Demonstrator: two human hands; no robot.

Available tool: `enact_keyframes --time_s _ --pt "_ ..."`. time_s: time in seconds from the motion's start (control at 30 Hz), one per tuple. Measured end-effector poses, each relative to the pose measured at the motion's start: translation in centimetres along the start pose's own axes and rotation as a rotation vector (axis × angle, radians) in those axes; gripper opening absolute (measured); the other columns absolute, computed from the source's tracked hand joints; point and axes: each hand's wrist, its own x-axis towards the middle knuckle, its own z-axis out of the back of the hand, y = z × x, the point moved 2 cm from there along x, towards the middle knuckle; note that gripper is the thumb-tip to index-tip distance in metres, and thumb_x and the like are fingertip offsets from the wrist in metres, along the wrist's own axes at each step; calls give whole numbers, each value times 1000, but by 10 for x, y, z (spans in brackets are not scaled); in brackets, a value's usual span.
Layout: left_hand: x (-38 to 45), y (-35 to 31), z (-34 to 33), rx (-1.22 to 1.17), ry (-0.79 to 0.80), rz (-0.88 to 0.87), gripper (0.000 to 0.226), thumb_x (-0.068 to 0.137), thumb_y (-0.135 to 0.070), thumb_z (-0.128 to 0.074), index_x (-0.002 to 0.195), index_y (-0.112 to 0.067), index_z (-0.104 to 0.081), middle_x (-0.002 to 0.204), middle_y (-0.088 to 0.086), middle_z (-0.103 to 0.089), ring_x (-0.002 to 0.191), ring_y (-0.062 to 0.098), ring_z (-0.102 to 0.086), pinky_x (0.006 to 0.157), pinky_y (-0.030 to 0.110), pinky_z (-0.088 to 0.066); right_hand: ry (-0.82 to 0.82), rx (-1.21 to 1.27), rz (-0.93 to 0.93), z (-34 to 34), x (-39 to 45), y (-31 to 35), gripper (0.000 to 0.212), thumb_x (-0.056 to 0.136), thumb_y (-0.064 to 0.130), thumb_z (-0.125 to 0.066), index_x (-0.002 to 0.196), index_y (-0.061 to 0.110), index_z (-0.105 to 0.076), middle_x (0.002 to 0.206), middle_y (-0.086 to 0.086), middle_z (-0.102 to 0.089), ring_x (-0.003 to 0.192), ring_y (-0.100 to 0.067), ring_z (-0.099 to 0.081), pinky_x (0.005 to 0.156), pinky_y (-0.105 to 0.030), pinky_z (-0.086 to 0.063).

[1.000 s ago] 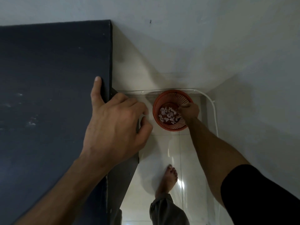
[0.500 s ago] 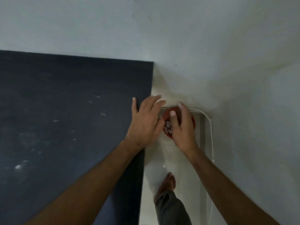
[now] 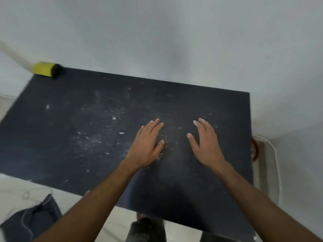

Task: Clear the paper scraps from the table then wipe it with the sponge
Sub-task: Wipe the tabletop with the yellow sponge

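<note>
A dark table [image 3: 52, 145] fills the middle of the view, dusted with white specks and a few small paper scraps [image 3: 114, 118]. My left hand [image 3: 147, 144] and my right hand [image 3: 204, 142] hover flat over its right half, fingers spread, holding nothing. A yellow sponge [image 3: 42, 69] with a dark scouring side lies at the far left corner of the table, well away from both hands. The rim of the orange basket [image 3: 255, 151] shows past the table's right edge, mostly hidden.
White walls stand behind and to the right of the table. A white cable [image 3: 276, 161] runs along the floor by the basket. A dark cloth [image 3: 29, 222] and a thin wire lie on the floor at the lower left.
My right hand has come out of the basket and both hands have moved over the tabletop. The view has swung left, showing the whole table and the sponge.
</note>
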Motion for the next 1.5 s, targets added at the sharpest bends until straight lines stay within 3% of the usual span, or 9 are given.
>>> enact_keyframes --time_s 0.3,0.43,0.63,0.83,1.07,1.17,1.33,1.5 --pt "-100 171 116 7 -99 153 65 99 -46 -43 157 -16 -37 167 3 -30 154 21 -27 124 35 -19 114 15 55 -89 17 164 52 103 38 -51 149 15 -42 159 -6 -34 150 -23 -25 123 -44 -24" --pt "-119 219 135 -29 -102 229 64 100 -47 -44 157 -18 -36 167 1 -29 154 18 -26 124 35 -20 170 38 90 -119 34 199 52 102 38 -51 148 16 -42 156 -5 -37 146 -20 -29 121 -43 -29" --pt "-111 292 160 -45 -85 294 57 101 -42 -50 152 -18 -44 161 1 -38 150 18 -33 122 36 -28 211 54 118 -160 87 239 47 103 36 -51 145 15 -46 149 -2 -46 139 -18 -38 111 -27 -27" --pt "-99 376 197 -66 -115 409 45 101 -39 -53 141 -19 -54 146 0 -53 137 18 -45 113 27 -31 273 12 221 -207 162 311 46 103 37 -50 144 17 -48 144 -4 -53 133 -23 -48 112 -41 -39" --pt "-75 490 225 -61 -135 456 39 103 -43 -51 131 -17 -62 135 1 -58 127 18 -51 109 36 -43 283 -57 371 -272 258 410 48 103 39 -50 146 18 -46 144 -4 -54 130 -25 -49 109 -43 -41" --pt "-55 551 239 -32 -152 437 51 100 -55 -40 127 -17 -63 130 3 -60 120 24 -56 104 42 -46 286 -83 403 -310 295 448 49 102 39 -50 146 19 -45 144 -5 -52 129 -26 -48 106 -44 -42" --pt "-32 667 253 88 -211 513 59 101 -52 -43 147 -15 -45 147 11 -48 130 36 -49 106 53 -41 218 -172 442 -386 365 501 48 101 36 -51 144 15 -48 143 -11 -50 127 -33 -48 103 -50 -42" --pt "-34 721 236 -135 -94 515 70 103 -55 -34 162 -23 -14 162 6 -35 133 31 -54 107 49 -45 128 -389 539 -455 462 551 47 98 34 -48 141 16 -54 144 -18 -50 120 -42 -52 97 -51 -47"
